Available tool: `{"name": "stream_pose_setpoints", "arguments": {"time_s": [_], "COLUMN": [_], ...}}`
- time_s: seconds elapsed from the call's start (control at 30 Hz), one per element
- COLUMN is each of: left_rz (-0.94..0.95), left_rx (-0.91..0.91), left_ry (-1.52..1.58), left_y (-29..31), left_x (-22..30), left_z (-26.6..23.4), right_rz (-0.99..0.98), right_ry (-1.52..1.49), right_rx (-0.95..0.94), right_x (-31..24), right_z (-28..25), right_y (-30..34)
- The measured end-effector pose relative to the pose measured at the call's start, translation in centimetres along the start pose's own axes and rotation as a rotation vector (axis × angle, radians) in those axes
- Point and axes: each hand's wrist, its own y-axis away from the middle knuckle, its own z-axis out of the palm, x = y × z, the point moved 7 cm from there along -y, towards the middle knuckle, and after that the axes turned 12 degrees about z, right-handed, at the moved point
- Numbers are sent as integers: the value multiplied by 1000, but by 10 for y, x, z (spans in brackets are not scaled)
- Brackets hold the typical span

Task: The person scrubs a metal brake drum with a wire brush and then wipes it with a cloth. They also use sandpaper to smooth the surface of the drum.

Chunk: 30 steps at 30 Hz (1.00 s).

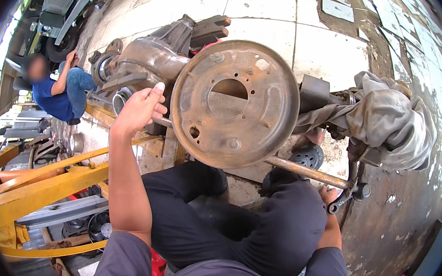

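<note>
Two hands work a rusty backing plate (235, 103), bare of drum and shoes (stripping looks largely done) and mounted on the axle (149, 59). Left hand (139, 110) grips the rod (308, 171) behind its rim, fingers curled. Right hand (328, 193) is mostly hidden by the knee beside a spanner (348, 195); grip unclear.

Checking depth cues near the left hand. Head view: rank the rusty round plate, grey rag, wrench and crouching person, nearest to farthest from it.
1. Rusty round plate: just right of the left hand, beside the fingers.
2. Crouching person: to its left, in blue, farther back on the floor.
3. Wrench: lower right, by the right hand.
4. Grey rag: far right, draped over the axle end.
</note>
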Motion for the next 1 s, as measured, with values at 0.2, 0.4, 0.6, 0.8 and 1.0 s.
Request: {"name": "stream_pose_setpoints", "arguments": {"time_s": [0.2,0.4,0.6,0.8,1.0], "left_rz": [102,193,267,383,345], "left_rx": [52,86,79,-28,-66], "left_ry": [44,162,178,55,-158], "left_y": [6,21,31,13,15], "left_x": [-10,-3,-9,-5,-14], "left_z": [-12,-20,-28,-4,0], "right_rz": [86,140,-258,-900,-1129], "right_ry": [-150,-940,-1446,-878,38], "right_rx": [-17,109,199,-38,176], "right_x": [15,64,-38,-291,-459], "right_z": [-63,-185,-364,-399,-273], "right_y": [25,55,159,281,368]}}
